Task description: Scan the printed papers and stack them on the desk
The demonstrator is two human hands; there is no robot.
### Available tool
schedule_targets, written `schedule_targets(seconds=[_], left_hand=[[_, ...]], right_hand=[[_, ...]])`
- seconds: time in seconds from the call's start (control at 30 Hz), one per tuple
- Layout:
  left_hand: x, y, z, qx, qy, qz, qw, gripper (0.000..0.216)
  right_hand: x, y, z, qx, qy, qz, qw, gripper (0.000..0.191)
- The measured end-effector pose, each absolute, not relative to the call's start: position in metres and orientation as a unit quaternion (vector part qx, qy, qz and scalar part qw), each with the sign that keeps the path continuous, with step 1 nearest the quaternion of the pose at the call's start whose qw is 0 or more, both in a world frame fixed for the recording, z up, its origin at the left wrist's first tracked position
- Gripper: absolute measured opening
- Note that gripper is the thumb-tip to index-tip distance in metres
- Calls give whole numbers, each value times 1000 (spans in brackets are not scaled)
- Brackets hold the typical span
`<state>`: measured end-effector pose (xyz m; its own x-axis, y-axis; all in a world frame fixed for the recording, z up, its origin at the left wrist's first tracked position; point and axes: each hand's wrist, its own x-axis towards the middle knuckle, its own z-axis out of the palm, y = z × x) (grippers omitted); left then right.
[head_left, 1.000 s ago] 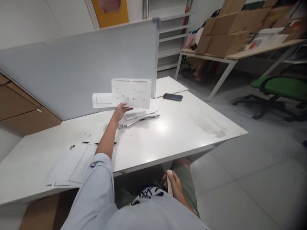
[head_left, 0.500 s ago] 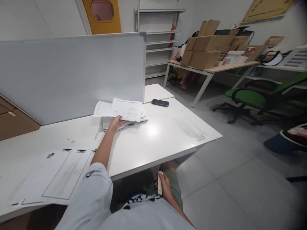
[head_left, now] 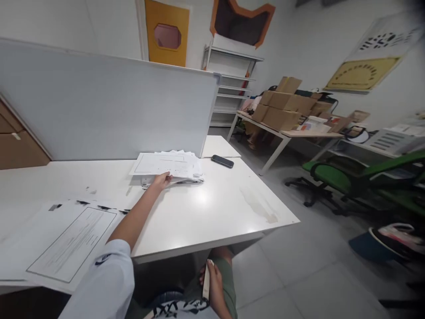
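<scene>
My left hand (head_left: pixel 162 180) reaches across the white desk (head_left: pixel 212 208) to the near edge of a stack of printed sheets (head_left: pixel 166 165) lying by the partition. Its fingers curl onto the top sheet, which now lies flat on the stack. My right hand (head_left: pixel 211 282) rests on my thigh below the desk edge, closed around a slim white stick-like object (head_left: pixel 206 283) that I cannot name.
A dark phone (head_left: pixel 222 161) lies on the desk right of the stack. More printed sheets (head_left: pixel 63 246) lie at the near left. A grey partition (head_left: pixel 106 102) backs the desk. A green chair (head_left: pixel 335 177) and a table with cardboard boxes (head_left: pixel 285 108) stand to the right.
My left hand lowered the raised sheet down onto the stack, where it now lies flat. The view swung up and right. My right hand stayed on my thigh.
</scene>
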<state>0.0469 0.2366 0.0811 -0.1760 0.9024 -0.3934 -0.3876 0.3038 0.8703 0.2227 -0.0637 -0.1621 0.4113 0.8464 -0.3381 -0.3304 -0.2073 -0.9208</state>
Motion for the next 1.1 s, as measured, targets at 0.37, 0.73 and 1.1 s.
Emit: schedule_targets(seconds=[0.37, 0.73, 1.1], left_hand=[[-63, -32, 39, 576, 692, 337, 274, 36], [-61, -106, -1, 734, 654, 153, 100, 55], [-130, -110, 0, 621, 742, 229, 107, 71]], right_hand=[[247, -115, -104, -607, -222, 627, 434, 39], [157, -68, -40, -430, -588, 633, 262, 34], [131, -78, -22, -429, -436, 717, 334, 86]])
